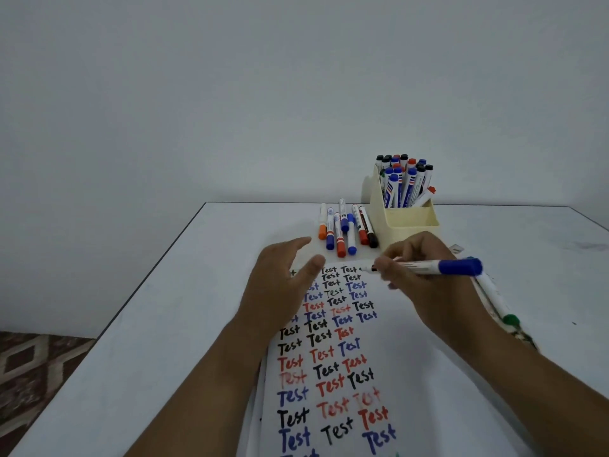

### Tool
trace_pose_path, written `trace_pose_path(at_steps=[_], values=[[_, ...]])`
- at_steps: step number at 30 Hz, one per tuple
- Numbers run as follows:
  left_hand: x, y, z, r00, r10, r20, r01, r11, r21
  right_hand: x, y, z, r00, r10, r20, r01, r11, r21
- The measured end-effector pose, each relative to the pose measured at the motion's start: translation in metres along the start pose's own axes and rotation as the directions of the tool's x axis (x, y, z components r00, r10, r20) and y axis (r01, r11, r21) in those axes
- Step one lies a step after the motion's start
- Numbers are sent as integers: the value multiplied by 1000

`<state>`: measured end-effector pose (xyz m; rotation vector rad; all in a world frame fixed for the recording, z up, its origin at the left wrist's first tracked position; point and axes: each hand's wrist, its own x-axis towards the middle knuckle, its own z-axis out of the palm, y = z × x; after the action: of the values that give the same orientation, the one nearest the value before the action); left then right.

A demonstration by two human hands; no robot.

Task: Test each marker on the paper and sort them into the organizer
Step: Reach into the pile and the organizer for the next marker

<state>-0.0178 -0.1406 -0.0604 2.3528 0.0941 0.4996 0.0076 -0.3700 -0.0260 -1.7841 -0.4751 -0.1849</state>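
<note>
Table [131, 324] carries the paper [412, 374], nearly filled with "Test" rows. Organizer [408, 222] sits at its far right corner, packed; seven loose markers [342, 229] lie just left of it. Left hand [280, 291] rests flat on the paper's top left, fingers straight. Right hand [425, 278] pinches a blue marker [438, 267]: long axis left-right, tip pointing left at the top row, cap end right. Organizer lies just beyond this grip.

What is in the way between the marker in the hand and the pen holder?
Nothing visible. The right hand holds the blue-capped marker just in front of the cream organizer. The loose markers lie to its left, off that path.
</note>
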Motion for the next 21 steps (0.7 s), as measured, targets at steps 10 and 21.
trace_pose_path(at_steps=[10,21], values=[[8,-11,15,951,-137,277,17,918,397,-7,15,-1,952,252,172,-276,951,139],[7,-6,13,948,-118,295,-36,883,469,-8,18,-9,938,250,239,-278,956,93]])
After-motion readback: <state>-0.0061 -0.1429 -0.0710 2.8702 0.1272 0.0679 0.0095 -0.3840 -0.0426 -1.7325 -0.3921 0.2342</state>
